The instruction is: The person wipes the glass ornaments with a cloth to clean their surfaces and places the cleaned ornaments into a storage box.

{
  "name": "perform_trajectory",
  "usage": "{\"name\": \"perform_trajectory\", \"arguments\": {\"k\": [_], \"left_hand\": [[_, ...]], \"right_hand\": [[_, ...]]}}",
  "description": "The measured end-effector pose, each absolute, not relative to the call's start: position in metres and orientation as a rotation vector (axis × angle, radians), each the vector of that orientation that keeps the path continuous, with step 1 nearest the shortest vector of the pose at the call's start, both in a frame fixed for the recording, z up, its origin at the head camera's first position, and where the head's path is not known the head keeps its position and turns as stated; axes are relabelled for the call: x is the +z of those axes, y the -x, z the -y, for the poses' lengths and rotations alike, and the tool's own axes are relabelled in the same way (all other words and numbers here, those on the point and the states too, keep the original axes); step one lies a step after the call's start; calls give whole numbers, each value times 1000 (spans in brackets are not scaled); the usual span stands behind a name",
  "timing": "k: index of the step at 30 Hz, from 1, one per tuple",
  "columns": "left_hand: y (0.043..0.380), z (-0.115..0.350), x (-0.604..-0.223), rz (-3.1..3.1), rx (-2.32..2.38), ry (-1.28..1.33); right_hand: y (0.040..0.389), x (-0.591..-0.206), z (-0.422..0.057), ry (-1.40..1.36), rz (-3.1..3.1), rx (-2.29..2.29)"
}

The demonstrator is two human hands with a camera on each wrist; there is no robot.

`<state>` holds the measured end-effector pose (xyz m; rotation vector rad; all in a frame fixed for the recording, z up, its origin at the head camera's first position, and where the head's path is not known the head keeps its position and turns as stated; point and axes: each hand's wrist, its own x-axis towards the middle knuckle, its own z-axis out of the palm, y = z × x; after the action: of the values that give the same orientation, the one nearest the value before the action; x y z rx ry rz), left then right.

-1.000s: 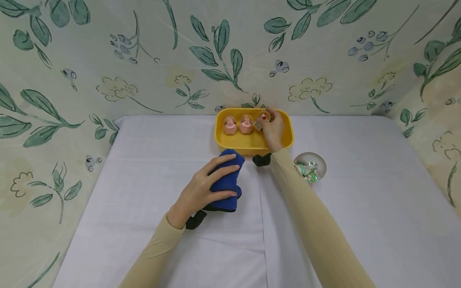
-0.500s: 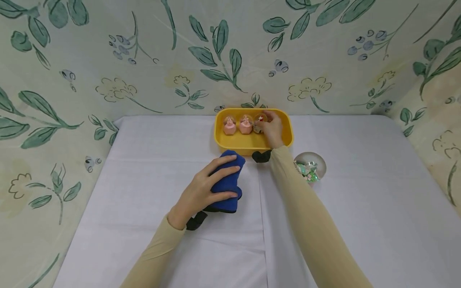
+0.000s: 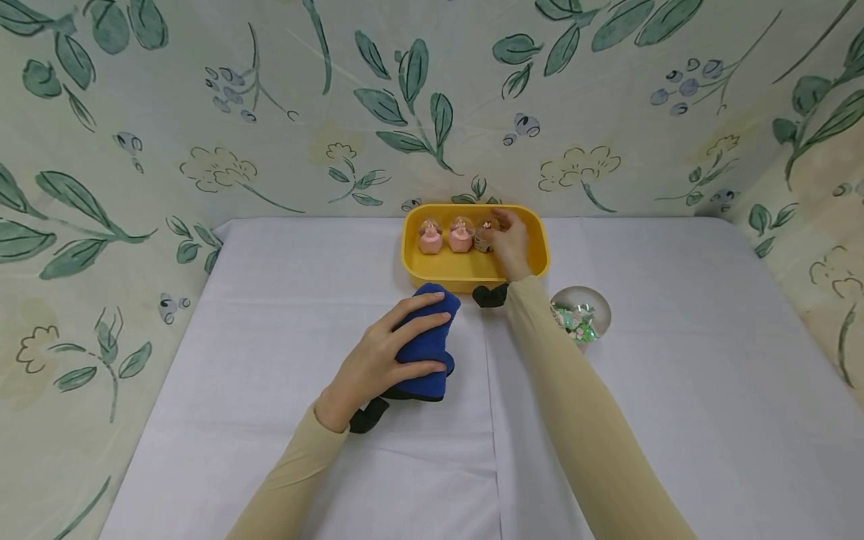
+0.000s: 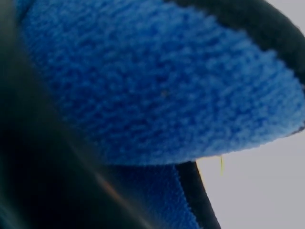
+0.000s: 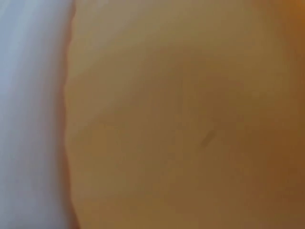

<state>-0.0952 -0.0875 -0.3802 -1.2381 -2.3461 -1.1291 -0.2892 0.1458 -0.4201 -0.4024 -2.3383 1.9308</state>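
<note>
My left hand (image 3: 378, 352) grips a folded blue cloth (image 3: 427, 341) with black edging over the middle of the table. In the left wrist view the fuzzy blue cloth (image 4: 167, 86) fills most of the picture. At the back, my right hand (image 3: 511, 244) reaches into a yellow tray (image 3: 442, 283) and pinches a small snow globe (image 3: 484, 238) with a bit of red inside. Beside it in the tray stand two pink-based small snow globes, a left one (image 3: 430, 238) and a middle one (image 3: 461, 237). The right wrist view shows only the blurred yellow tray (image 5: 167, 119).
A larger snow globe (image 3: 582, 313) with green and pink bits stands on the white tablecloth (image 3: 688, 360), right of the right forearm. Behind the table hangs a leaf-patterned curtain (image 3: 270, 150). Black wrist straps show at both wrists.
The small snow globe in my right hand has shifted slightly left and down, nearer the middle pink one. My left hand and the blue cloth have barely moved.
</note>
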Motion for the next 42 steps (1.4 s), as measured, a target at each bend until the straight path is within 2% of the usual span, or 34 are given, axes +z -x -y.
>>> {"name": "perform_trajectory", "arguments": {"k": [7, 16, 23, 31, 42], "left_hand": [[94, 87, -380, 2358, -1129, 1235], [93, 86, -380, 2378, -1126, 1222], [93, 86, -381, 2382, -1131, 1223], [92, 84, -382, 2383, -1124, 1224], [91, 83, -381, 2380, -1138, 1224]], "right_hand": [[272, -401, -139, 384, 2195, 1901], [222, -340, -139, -40, 1803, 1994], [190, -306, -164, -132, 1641, 2089], [155, -302, -197, -127, 1564, 2120], [119, -322, -232, -70, 1445, 2165]]}}
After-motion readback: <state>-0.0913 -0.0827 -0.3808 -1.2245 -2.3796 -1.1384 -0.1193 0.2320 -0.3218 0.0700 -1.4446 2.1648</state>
